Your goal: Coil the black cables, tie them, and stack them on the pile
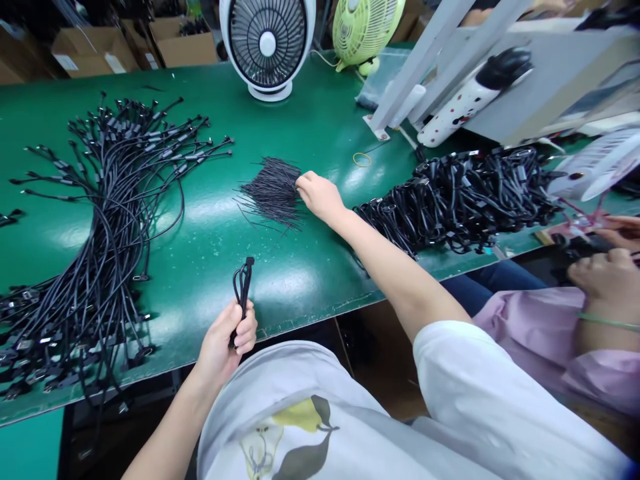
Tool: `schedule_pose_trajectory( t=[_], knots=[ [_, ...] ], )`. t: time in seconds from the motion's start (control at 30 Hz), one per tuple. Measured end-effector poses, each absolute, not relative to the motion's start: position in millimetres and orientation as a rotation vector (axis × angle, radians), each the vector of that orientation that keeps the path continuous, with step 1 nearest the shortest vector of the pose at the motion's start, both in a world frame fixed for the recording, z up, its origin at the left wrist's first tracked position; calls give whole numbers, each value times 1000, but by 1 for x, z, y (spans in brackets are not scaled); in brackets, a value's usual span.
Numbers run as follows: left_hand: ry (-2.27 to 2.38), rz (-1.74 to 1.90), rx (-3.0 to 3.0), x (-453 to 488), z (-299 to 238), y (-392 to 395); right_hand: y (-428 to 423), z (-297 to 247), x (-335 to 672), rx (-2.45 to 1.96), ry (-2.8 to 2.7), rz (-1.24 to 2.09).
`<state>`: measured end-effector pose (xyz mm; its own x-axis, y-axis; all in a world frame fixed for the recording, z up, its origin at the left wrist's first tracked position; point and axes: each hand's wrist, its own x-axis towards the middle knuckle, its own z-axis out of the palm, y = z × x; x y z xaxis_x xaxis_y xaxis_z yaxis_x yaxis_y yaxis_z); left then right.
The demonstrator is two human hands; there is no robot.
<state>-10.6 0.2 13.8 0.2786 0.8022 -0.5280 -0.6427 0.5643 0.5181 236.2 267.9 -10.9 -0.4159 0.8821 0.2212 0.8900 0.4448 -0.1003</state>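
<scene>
My left hand (231, 337) is closed around a folded black cable (243, 283) that it holds upright near the front edge of the green table (280, 267). My right hand (318, 195) reaches out to a small pile of thin black twist ties (273, 190) in the middle of the table, its fingers pinched together at the pile's right edge. What the fingers hold, if anything, is too small to name.
A big spread of loose black cables (100, 220) lies at the left. A heap of bundled cables (465, 197) lies at the right. Two desk fans (267, 43) stand at the back. A yellow rubber band (362, 159) lies nearby. Another person's hands (607, 267) work at the right.
</scene>
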Motion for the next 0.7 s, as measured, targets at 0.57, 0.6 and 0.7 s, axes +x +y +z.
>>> schedule_pose_trajectory(
  t=[0.57, 0.6, 0.7],
  knots=[
    [1158, 1090, 749, -1, -7, 21, 59, 17, 162, -882, -2375, 481],
    [1209, 1076, 816, -1, -10, 21, 60, 17, 158, -784, -2465, 281],
    [1226, 918, 858, -5, -15, 21, 68, 16, 148, -368, -2666, -72]
  ],
)
